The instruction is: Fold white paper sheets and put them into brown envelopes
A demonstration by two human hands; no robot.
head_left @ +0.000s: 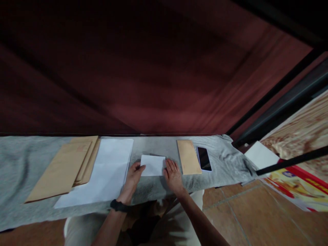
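Both forearms rise from the bottom of the view, the left one wearing a black wristband [119, 205], and the two hands meet at a small folded white sheet [153, 165] lying on the grey cloth [20, 160] that covers the table, near its front edge. Left hand [133, 177] has its fingers curled at the sheet's left edge, thumb tip on the paper, pinching or pressing that side; whether it truly grips is hard to tell. Right hand [173, 174] lies flat and open, fingers spread, its fingertips touching the sheet's right edge and the cloth beside it. Just left of the folded sheet sits a stack of larger white paper [107, 171], and overlapping its left side a pile of brown envelopes [64, 169]. To the right, a single narrow brown envelope [189, 156] lies close to the right hand, with a dark-screened smartphone [204, 158] just beside it. Behind the table hangs a dark red curtain [153, 85]. Terracotta floor tiles [256, 215] show at lower right.
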